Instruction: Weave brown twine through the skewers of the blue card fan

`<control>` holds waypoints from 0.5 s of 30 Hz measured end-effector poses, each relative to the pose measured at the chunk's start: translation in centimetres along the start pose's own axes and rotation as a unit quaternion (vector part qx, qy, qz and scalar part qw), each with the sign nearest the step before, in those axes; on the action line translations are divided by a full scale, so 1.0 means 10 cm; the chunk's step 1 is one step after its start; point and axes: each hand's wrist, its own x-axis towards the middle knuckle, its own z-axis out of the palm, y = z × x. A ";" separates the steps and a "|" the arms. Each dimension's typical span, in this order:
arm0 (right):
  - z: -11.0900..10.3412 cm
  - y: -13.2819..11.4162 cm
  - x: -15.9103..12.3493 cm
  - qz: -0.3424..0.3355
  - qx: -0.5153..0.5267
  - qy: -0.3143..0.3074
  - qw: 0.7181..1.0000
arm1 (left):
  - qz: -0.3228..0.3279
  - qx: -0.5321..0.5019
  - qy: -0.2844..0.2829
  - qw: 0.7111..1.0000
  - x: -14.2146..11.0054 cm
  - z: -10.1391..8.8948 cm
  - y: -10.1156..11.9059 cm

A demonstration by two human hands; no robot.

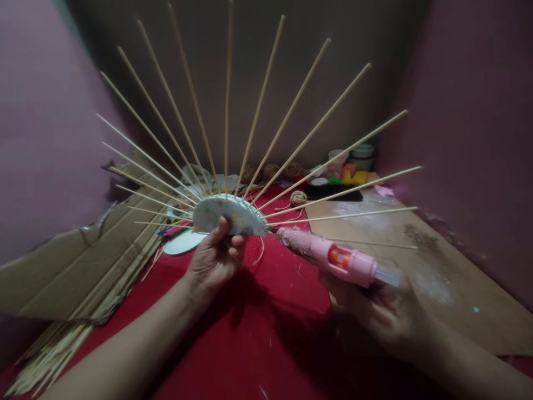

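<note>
pinching the half disc, the left hand should keep it still; the right hand, curled round the pink glue gun by the half disc's right end, should squeeze gently.

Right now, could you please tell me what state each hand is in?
Left hand: closed, holding the half-round piece.
Right hand: closed, holding the pink glue gun.

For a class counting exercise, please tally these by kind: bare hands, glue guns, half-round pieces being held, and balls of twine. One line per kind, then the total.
Hands: 2
Pink glue gun: 1
Held half-round piece: 1
Balls of twine: 4
Total: 8
</note>
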 end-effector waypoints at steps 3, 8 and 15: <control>0.00 0.02 0.00 -0.004 0.007 -0.002 1.000 | 0.003 0.005 -0.001 1.000 -0.01 -0.01 0.00; 0.00 0.04 0.00 -0.023 0.005 -0.019 1.000 | 0.009 0.013 -0.003 1.000 0.00 -0.01 0.00; 0.01 0.09 -0.01 -0.013 0.008 -0.014 1.000 | 0.012 0.025 -0.007 1.000 0.00 -0.02 -0.01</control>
